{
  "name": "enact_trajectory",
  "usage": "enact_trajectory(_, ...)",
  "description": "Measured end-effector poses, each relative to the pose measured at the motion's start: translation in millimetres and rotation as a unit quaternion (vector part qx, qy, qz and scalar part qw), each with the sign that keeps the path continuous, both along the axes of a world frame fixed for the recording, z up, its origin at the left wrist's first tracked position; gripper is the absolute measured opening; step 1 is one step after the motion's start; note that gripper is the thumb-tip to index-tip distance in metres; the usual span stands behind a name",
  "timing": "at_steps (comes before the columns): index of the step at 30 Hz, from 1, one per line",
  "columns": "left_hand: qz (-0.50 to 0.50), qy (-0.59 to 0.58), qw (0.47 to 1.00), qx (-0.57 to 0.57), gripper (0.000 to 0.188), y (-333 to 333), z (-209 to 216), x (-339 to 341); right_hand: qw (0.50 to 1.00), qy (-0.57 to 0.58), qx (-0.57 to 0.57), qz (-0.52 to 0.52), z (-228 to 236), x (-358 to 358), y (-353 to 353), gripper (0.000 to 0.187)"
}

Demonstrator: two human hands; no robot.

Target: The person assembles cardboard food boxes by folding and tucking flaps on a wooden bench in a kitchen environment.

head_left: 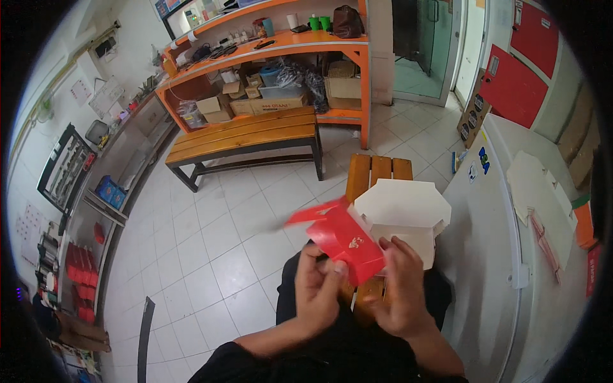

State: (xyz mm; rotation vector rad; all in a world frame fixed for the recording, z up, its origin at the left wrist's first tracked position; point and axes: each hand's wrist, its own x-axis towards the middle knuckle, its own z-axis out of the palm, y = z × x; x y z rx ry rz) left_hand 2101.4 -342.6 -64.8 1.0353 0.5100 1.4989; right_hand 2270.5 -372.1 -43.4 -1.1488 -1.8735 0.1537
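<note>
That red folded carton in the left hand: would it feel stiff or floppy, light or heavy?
The red carton is probably light, since it looks thin. It likely flexes along its folds, as one flap sticks out at an angle. Its sheen suggests it might slip slightly against the left hand.

The folded carton [337, 239] is bright red with a small whitish print, the open box [402, 201] right of that carton plain white, the desk [381, 167] beneath and beyond the carton striped in orange-brown slats, and the floor [211, 249] left of the carton whitish, gridded with grey lines.
</note>
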Motion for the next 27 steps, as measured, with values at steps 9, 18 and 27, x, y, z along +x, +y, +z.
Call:
enact_trajectory(9, -0.155, 0.575, 0.786, 0.169, 0.024, 15.2, 58.4, -49.6, 0.946, 0.191, -0.161, 0.209, -8.3, 49.8, 24.1, 0.041)
enact_trajectory(18, 0.057, 0.449, 0.859, 0.238, 0.038, 0.0, 31.4, -31.7, 0.954, 0.168, -0.240, 0.065, -18.6, 20.5, 17.2, 0.034)
enact_trajectory(27, 0.112, 0.488, 0.811, 0.302, 0.046, -0.3, 10.7, -17.8, 0.971, -0.043, -0.228, 0.064, 27.0, 24.4, -6.9, 0.043)
